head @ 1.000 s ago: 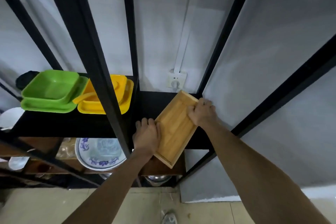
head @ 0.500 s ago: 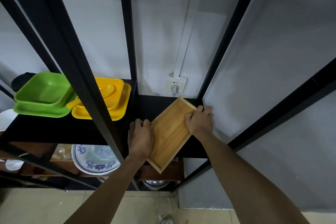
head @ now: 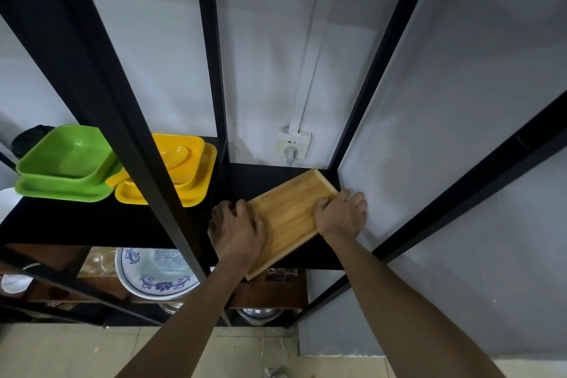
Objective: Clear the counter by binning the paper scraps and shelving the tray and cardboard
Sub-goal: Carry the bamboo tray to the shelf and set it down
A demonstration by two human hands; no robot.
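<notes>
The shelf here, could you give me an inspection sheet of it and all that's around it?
Surface: black shelf, right part taken up by the tray.
Job's things: wooden tray lies askew on the shelf, near corner past the front edge; paper scraps and cardboard, nothing seen.
Clutter: green dishes stacked beside yellow dishes at the left; blue-patterned plate on the level below.
Grippers: left hand on the tray's left edge, right hand on its right edge, both gripping.
Cables: white conduit runs down the wall to a socket with a plug in it.
Surroundings: black frame posts, pale wall, tiled floor.
</notes>
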